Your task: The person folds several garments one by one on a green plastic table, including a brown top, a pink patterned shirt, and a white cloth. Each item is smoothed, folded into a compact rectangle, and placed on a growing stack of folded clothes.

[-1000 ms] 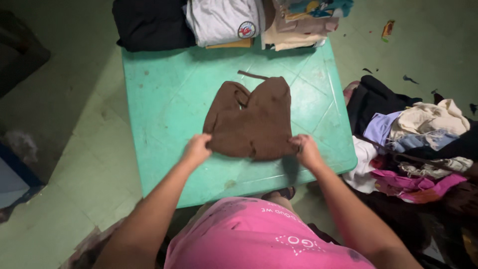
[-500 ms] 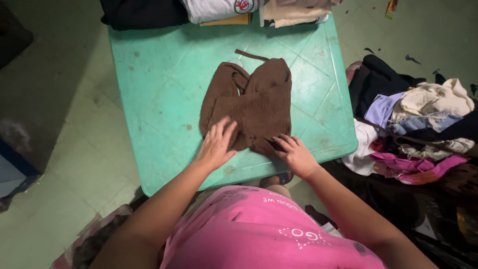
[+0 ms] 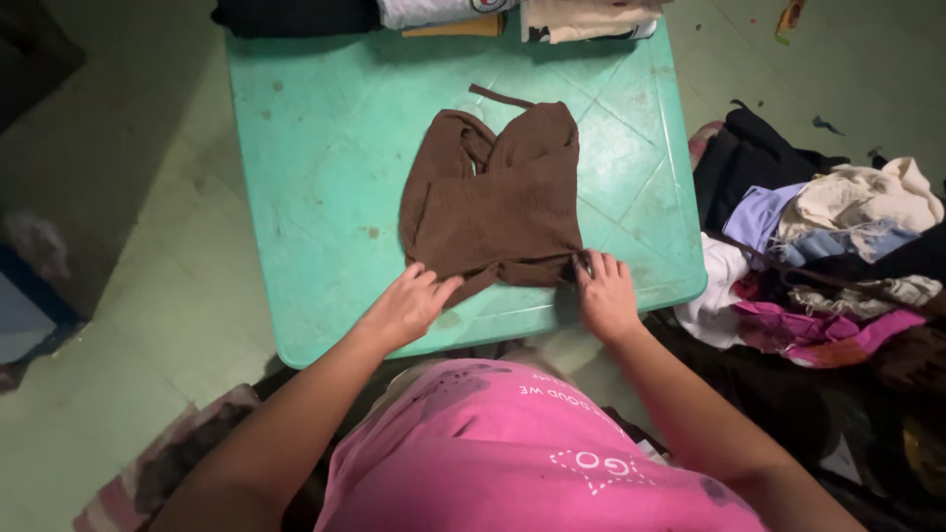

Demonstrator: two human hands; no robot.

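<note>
A brown ribbed top [image 3: 498,202] lies spread flat on a green plastic table [image 3: 315,177], straps pointing away from me. My left hand [image 3: 412,303] rests at its near left corner, fingers touching the hem. At the near right corner, my right hand [image 3: 603,291] lies flat with its fingertips on the hem. Neither hand has lifted the cloth.
Folded clothes [image 3: 443,12] in black, white and beige are stacked along the table's far edge. A loose heap of mixed garments [image 3: 838,256] lies on the floor to the right. Pale green tiled floor [image 3: 148,325] surrounds the table.
My hands slid from on top of the brown top back down to its near hem corners. The garment now lies flatter and shifted slightly up in view.
</note>
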